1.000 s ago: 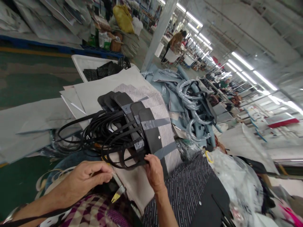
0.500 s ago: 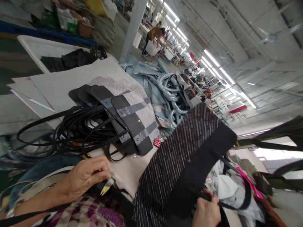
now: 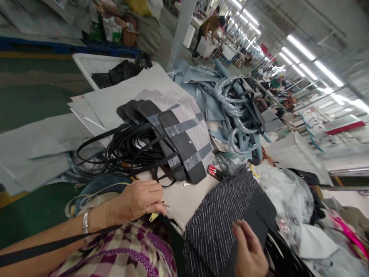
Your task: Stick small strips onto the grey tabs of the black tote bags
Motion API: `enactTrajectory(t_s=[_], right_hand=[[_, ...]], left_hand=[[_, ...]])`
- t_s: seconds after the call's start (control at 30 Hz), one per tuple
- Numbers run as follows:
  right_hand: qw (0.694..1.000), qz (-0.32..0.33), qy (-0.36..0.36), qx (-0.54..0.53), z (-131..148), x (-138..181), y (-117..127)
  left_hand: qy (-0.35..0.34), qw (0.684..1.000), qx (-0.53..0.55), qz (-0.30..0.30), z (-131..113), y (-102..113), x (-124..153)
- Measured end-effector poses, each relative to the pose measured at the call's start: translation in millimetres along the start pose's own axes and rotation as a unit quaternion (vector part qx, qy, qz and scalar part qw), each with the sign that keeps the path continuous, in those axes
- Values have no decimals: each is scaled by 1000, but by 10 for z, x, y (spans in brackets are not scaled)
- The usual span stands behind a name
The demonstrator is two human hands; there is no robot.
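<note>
My left hand (image 3: 145,198) is closed around a small yellow-tipped tool (image 3: 153,217), whose forked end pokes out below the fingers. Most of that tool is hidden in the palm. A black strap crosses under my left wrist. At the lower right, my right hand (image 3: 250,252) is raised over a black bag piece (image 3: 221,215) with pale printed stripes and a plain black panel. Its fingers are drawn together; whether anything is pinched in them is hidden. Black straps (image 3: 284,254) trail from the bag piece to the right of that hand.
Black flaps (image 3: 184,146) with coiled black straps lie on the table beyond my left hand. A red-keyed phone (image 3: 215,172) and a zipper pull (image 3: 186,184) are near them. Blue-grey pieces (image 3: 213,104) are heaped behind, clear plastic bags (image 3: 288,192) at right. A person (image 3: 211,29) bends over farther off.
The bag piece has dropped from a raised, tilted position to lie lower on the table. My right hand has come off its strap side. The view has swung left.
</note>
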State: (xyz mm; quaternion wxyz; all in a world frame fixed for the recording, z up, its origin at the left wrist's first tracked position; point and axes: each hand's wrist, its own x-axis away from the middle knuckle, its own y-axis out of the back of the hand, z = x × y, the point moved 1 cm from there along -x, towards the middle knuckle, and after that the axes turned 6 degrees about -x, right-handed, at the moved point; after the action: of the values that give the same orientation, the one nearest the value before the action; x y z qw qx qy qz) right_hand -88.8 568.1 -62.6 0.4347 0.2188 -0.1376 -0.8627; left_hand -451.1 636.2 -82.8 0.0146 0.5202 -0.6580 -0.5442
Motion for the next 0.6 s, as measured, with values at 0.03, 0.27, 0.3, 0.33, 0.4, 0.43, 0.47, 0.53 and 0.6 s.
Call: enactTrajectory(t_s=[0.03, 0.27, 0.3, 0.33, 0.4, 0.43, 0.47, 0.53, 0.6], right_hand=[[998, 56, 34, -3, 132, 94, -231], [872, 351, 339, -43, 942, 502, -1340], [864, 364, 347, -40, 947, 506, -1387], [857, 373, 353, -37, 931, 504, -1418], [849, 377, 370, -27, 872, 492, -1456], [846, 374, 379, -17, 842, 487, -1471], [844, 369, 389, -4, 819, 485, -1488], [841, 359, 405, 19, 792, 487, -1535], [846, 342, 408, 23, 770, 489, -1605]], left_hand=[[-12, 1000, -6, 3, -11, 13, -16], [-29, 999, -9, 35, -48, 31, -2], [-24, 999, -8, 37, -44, 27, 18], [-16, 999, -4, 38, -37, 21, 39], [11, 999, 12, 39, -14, 7, 83], [29, 998, 25, 40, 1, -5, 103], [47, 997, 41, 42, 17, -19, 120], [69, 994, 71, 44, 42, -57, 141], [80, 993, 87, 32, 51, -98, 138]])
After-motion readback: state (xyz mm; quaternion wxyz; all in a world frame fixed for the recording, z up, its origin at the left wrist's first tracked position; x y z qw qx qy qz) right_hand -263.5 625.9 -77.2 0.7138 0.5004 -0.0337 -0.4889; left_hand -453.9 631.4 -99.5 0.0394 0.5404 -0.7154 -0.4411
